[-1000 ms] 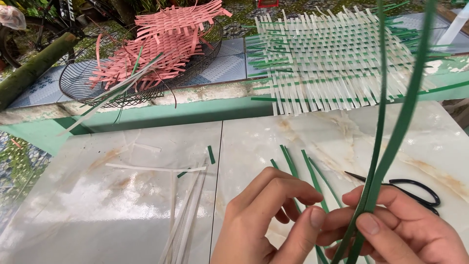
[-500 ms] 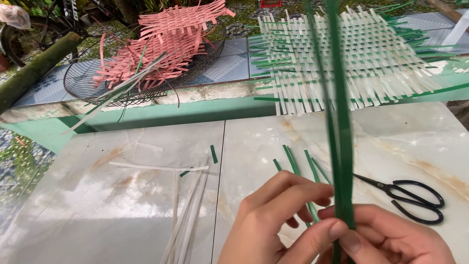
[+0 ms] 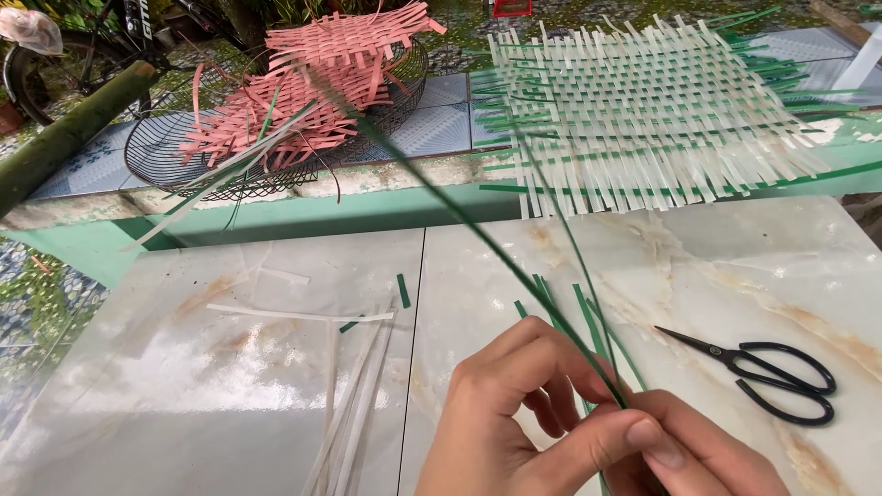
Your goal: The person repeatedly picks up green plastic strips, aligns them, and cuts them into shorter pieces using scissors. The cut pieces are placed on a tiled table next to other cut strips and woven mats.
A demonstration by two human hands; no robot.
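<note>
My left hand (image 3: 501, 413) and my right hand (image 3: 671, 450) meet at the bottom middle of the view, fingers pinched together on long thin green strips (image 3: 478, 234). The strips rise from my fingertips and lean up to the left, over the marble floor tile (image 3: 230, 367). More green strips (image 3: 588, 321) lie flat on the tile just beyond my hands. Black scissors (image 3: 767, 372) lie shut to the right of my right hand. A bundle of white strips (image 3: 354, 404) lies to the left of my left hand.
A woven white and green mat (image 3: 643, 110) lies at the back right. A wire basket (image 3: 276, 138) with pink woven strips (image 3: 312, 73) sits at the back left. A bamboo pole (image 3: 64, 133) and a bicycle (image 3: 110, 37) stand far left.
The green strips swung from leaning right, through upright, to leaning left. My hands stayed pinched on their lower ends and shifted slightly.
</note>
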